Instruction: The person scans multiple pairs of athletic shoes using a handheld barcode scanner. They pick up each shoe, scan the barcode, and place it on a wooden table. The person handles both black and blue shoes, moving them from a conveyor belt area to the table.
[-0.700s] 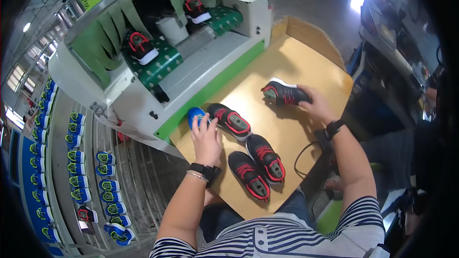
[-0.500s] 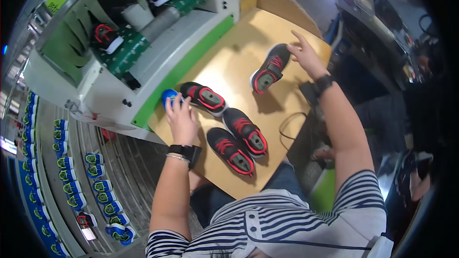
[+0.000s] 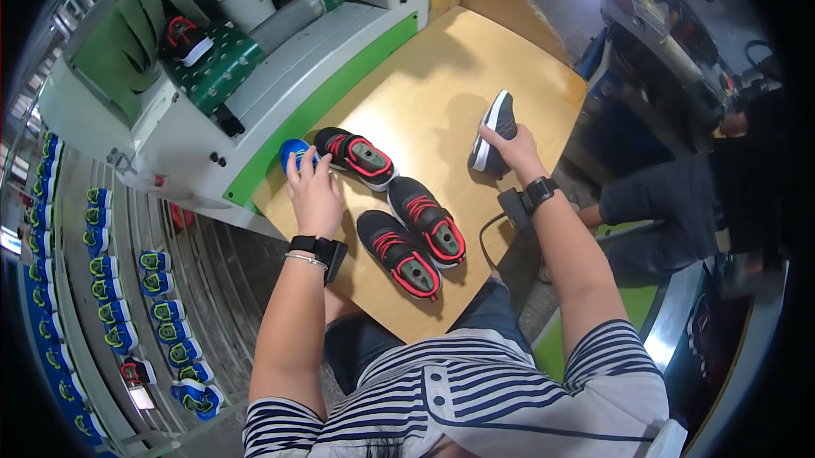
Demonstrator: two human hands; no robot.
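Observation:
My left hand [image 3: 316, 199] curls its fingers over a small blue shoe [image 3: 295, 151] at the table's left edge; the hand covers much of it. My right hand [image 3: 516, 152] grips a black shoe [image 3: 504, 123] by its side. That shoe is tipped, so its white sole edge shows, and it is just above the tabletop or touching it; I cannot tell which. Beside my left hand lies a black shoe with red trim [image 3: 355, 157]. Nearer to me, a black shoe with red laces [image 3: 427, 220] and another like it [image 3: 399, 254] lie side by side, grey-green forms inside.
The tan tabletop [image 3: 407, 118] adjoins a machine with a green patterned belt [image 3: 222, 76] carrying black-and-red shoes. Racks of blue shoes [image 3: 109, 288] stand at left. A cord [image 3: 486, 241] hangs by the table's right edge. A person [image 3: 662, 212] is at right.
My right hand has come nearer to me and closed on the black shoe, which has turned from lying upright onto its side. My left hand stays at the blue shoe. The view has shifted slightly.

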